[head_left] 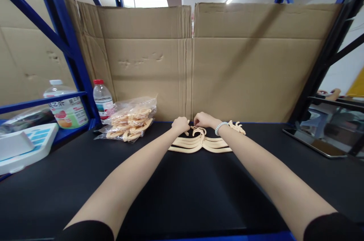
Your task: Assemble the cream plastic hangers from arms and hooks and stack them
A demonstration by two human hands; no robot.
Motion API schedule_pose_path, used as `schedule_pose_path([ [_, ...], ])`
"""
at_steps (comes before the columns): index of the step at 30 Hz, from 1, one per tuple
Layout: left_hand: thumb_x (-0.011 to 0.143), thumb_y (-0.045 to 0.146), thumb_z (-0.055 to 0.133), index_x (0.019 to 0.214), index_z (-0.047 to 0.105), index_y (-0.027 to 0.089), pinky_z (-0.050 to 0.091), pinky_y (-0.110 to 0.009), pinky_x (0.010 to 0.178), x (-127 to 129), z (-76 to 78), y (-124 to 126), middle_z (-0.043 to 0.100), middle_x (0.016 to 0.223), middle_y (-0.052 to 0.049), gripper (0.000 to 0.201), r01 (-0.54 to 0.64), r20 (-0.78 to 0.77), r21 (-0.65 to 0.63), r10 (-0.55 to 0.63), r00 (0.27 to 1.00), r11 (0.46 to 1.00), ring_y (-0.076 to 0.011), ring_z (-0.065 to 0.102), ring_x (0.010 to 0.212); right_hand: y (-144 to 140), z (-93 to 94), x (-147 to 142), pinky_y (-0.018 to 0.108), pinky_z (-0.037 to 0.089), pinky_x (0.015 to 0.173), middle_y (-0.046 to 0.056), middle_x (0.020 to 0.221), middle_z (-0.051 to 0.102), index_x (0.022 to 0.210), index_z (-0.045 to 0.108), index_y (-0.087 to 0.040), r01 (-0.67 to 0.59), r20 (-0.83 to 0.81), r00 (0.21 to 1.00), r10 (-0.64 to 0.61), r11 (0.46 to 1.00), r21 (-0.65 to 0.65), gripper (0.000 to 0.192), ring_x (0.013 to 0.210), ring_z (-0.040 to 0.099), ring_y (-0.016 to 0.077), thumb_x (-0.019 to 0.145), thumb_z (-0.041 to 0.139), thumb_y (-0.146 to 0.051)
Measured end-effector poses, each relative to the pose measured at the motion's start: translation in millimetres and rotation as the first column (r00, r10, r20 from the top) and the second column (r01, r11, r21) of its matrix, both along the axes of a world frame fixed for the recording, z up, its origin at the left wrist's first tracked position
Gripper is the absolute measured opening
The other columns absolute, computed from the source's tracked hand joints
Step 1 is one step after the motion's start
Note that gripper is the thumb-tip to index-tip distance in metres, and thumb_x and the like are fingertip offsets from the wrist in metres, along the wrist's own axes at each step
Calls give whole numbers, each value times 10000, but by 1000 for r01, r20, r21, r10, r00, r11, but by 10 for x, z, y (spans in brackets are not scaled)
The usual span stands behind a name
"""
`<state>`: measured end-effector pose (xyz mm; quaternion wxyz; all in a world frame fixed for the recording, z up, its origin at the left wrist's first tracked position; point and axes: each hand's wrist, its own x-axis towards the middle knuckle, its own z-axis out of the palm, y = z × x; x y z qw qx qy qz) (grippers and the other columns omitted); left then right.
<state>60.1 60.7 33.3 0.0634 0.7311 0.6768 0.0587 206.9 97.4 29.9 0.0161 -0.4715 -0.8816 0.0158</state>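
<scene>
My left hand (pixel 180 124) and right hand (pixel 205 119) meet at the far edge of the black tabletop (pixel 182 191), both curled into loose fists, fingertips pinching the hook ends of a small stack of cream plastic hangers (pixel 199 144). The hangers lie flat, arms fanned left and right, hooks bunched together, probably so I can grip them as one. More cream pieces (pixel 237 127) sit just beyond my right wrist. To the left lies a clear bag of similar hangers (pixel 130 118), then a water bottle (pixel 102 100). Upright cardboard (pixel 227 62) walls the back.
</scene>
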Motion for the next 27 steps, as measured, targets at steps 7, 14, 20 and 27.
schedule_pose_path([
  [7, 901, 308, 576, 1185, 551, 153, 520, -415, 836, -82, -18, 70, 577, 1181, -95, 324, -3, 22, -9, 4, 1000, 1000, -225, 599, 1013, 7, -25, -88, 376, 523, 807, 56, 1042, 644, 1027, 624, -145, -18, -37, 999, 17, 1000, -9, 228, 911, 627, 181, 909, 569, -332],
  [14, 909, 308, 562, 1176, 557, 160, 518, -418, 842, -257, 11, 6, 579, 1184, -93, 306, -2, 199, 14, -1, 980, 1000, -219, 598, 1008, -7, -51, -150, 370, 532, 783, 63, 1072, 625, 1084, 599, -151, -2, -83, 997, 2, 1000, -1, 245, 900, 622, 177, 914, 562, -323],
  [20, 914, 308, 553, 1084, 586, 132, 538, -364, 761, -329, 68, -262, 629, 1047, -72, 247, -3, 531, 65, -32, 847, 998, -180, 628, 877, -139, 21, -60, 329, 471, 776, 72, 986, 652, 936, 612, -145, 47, -280, 960, 0, 986, 162, 106, 892, 608, 184, 898, 557, -227],
  [27, 887, 185, 517, 809, 466, 165, 457, -200, 534, -213, -19, -943, 672, 689, -12, 95, 105, 858, 88, -129, 497, 991, -100, 620, 541, -672, 177, 238, 250, 392, 671, 14, 777, 640, 970, 487, -200, 91, -514, 856, 56, 962, 256, 151, 721, 588, 149, 918, 367, -126],
])
